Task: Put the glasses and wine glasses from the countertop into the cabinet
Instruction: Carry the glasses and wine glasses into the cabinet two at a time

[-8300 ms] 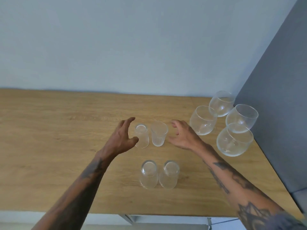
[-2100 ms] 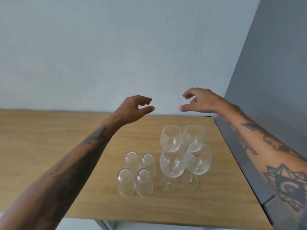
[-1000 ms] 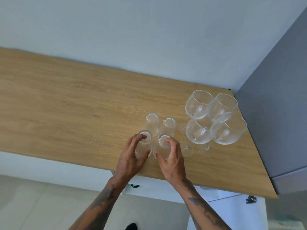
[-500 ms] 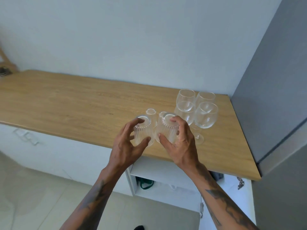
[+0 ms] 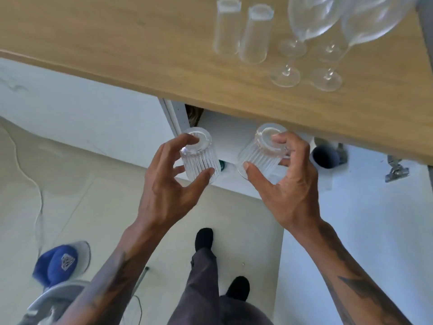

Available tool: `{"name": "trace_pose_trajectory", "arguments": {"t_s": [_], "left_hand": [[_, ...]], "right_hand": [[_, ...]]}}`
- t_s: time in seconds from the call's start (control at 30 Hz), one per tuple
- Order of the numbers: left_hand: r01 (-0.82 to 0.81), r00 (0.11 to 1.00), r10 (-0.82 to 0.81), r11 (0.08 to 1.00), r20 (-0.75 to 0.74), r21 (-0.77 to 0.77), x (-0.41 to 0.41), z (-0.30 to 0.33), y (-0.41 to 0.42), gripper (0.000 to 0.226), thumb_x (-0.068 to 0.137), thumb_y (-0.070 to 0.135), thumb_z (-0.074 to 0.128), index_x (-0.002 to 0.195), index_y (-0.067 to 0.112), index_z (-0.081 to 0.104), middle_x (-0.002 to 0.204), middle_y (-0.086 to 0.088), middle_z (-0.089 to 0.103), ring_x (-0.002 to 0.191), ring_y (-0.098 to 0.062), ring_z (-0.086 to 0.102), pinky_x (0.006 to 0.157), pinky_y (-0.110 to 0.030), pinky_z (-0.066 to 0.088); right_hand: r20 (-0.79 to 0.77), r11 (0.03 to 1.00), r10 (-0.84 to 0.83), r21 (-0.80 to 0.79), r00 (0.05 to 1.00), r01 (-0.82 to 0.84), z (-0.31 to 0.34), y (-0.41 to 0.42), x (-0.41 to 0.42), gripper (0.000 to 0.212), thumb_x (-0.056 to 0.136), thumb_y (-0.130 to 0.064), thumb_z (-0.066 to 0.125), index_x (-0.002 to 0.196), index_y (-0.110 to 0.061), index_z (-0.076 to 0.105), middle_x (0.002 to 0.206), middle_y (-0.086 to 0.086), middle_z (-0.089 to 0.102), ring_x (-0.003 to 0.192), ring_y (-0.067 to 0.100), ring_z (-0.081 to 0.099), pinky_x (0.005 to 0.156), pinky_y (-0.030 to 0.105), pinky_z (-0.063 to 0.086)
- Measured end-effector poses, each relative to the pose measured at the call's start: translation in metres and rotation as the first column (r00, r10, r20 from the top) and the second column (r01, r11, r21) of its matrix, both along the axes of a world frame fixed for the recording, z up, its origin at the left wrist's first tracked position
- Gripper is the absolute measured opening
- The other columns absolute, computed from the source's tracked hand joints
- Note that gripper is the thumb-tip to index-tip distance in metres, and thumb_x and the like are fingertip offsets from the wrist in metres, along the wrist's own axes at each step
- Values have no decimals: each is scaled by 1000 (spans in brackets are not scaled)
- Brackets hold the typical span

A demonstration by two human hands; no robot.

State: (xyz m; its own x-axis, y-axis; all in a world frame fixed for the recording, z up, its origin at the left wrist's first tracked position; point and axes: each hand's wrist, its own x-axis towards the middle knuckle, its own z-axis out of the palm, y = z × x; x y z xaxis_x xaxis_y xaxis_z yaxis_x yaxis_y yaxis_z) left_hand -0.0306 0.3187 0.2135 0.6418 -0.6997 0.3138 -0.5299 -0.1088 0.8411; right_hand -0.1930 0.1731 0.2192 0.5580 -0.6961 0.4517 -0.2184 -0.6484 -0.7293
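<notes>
Head view looks straight down, and both hands are loaded. The left hand [image 5: 168, 195] is curled around a clear ribbed glass tumbler [image 5: 200, 158], held upside down with its thick base on top, thumb on the near side and fingers over the base. The right hand [image 5: 289, 191] has a matching second ribbed tumbler [image 5: 261, 152] in the same grip, also inverted, thumb pressed against the ribbed wall. Both glasses hang in the air off the wooden tabletop [image 5: 140, 41], just in front of its near edge and above the open white cabinet [image 5: 225, 127] below it. The two tumblers are close together but not touching.

Up on the tabletop, two more clear tumblers [image 5: 241, 31] stand upside down side by side. Right beside them, four stemmed clear wine glasses [image 5: 311, 17] stand upright in a tight cluster, their round feet near each other on the wood.

Down on the pale floor, a blue cap [image 5: 58, 261] lies at lower left, with a thin cable running past it. Dark trousers and black-socked feet [image 5: 203, 238] show between the forearms.
</notes>
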Motion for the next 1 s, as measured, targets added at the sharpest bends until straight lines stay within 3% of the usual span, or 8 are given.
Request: {"name": "trace_pose_trajectory", "arguments": {"t_s": [0.17,0.27,0.37,0.47,0.6,0.7,0.9,1.0], "left_hand": [[20,999,-21,999,27,32,28,-94,-29,61,79,20,85,128,24,49,131,13,54,119,-19,61,83,-26,61],[49,997,-53,997,63,62,53,-147,-60,62,80,24,83,129,20,47,130,17,50,118,-24,60,82,-37,63],[54,996,-60,994,66,93,82,-194,-100,63,81,26,82,132,14,46,137,2,54,121,-29,58,83,-47,62],[54,991,-67,991,112,119,110,-230,-143,62,81,25,80,132,13,46,138,1,53,125,-28,52,89,-50,58],[45,983,-67,991,174,125,141,-261,-200,59,78,20,78,128,8,49,134,-6,55,121,-25,53,92,-41,55],[29,979,-51,993,196,113,157,-269,-238,59,77,21,75,128,10,49,130,-8,56,118,-22,53,93,-33,50],[23,970,-53,992,237,127,169,-275,-281,60,76,23,71,129,9,47,121,-10,56,109,-22,57,91,-34,51],[-15,976,-18,989,219,144,170,-283,-285,59,78,21,73,131,17,46,123,-6,56,110,-17,54,81,-8,44]], "right_hand": [[-91,1000,-22,1,996,23,-96,-26,26,59,80,-26,79,122,-19,39,120,-16,47,105,7,54,87,22,50],[-115,999,-47,-9,992,46,-148,-52,51,59,79,-25,79,120,-21,37,119,-16,47,106,8,55,89,27,52],[-124,996,-93,-12,988,92,-193,-85,78,59,77,-22,78,118,-17,37,116,-14,48,106,12,56,90,34,53],[-135,992,-127,-26,983,125,-228,-122,107,58,74,-20,76,114,-18,34,110,-9,48,93,12,52,84,17,46],[-160,990,-141,-22,977,140,-256,-169,143,57,73,-18,73,111,-21,30,108,3,52,87,13,48,74,12,36],[-144,986,-166,-35,976,162,-265,-197,165,57,72,-16,72,117,-1,41,111,12,55,92,19,52,73,7,34],[-158,985,-171,-4,973,172,-277,-225,187,56,72,-16,71,118,-1,43,108,-4,45,95,13,47,69,2,31],[-160,983,-177,12,971,181,-287,-228,187,56,72,-15,71,119,-1,43,108,-3,45,95,13,47,72,-4,30]]}}
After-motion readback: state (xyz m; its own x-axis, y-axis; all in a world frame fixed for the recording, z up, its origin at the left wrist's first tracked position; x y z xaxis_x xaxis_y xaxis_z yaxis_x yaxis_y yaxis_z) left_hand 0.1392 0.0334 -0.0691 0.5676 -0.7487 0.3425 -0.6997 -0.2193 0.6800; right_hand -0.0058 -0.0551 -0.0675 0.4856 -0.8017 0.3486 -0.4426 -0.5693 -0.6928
